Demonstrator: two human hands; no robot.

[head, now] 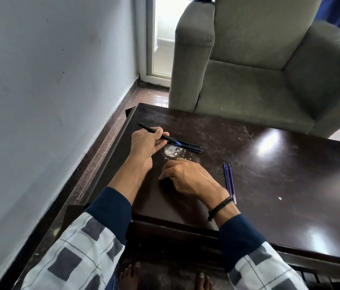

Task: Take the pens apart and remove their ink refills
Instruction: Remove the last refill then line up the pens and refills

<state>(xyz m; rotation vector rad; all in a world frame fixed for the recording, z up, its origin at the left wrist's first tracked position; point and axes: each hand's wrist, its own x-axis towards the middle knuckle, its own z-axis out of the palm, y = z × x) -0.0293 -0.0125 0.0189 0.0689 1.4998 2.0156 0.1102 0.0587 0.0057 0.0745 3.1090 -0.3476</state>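
Note:
My left hand (147, 146) holds a black pen (154, 132) between thumb and fingers, just above the dark wooden table (269, 174); its blue tip points right. Two more dark pens (192, 147) lie on the table right beside that tip. My right hand (185, 177) rests knuckles-up on the table below them, fingers curled; whether it holds something small I cannot tell. Three blue ink refills (228, 181) lie side by side to the right of my right hand.
A grey armchair (259, 65) stands against the table's far edge. A white wall (50, 91) runs along the left, with a strip of floor between it and the table. A pale round mark (172, 152) is on the tabletop between my hands. My bare feet show below the table.

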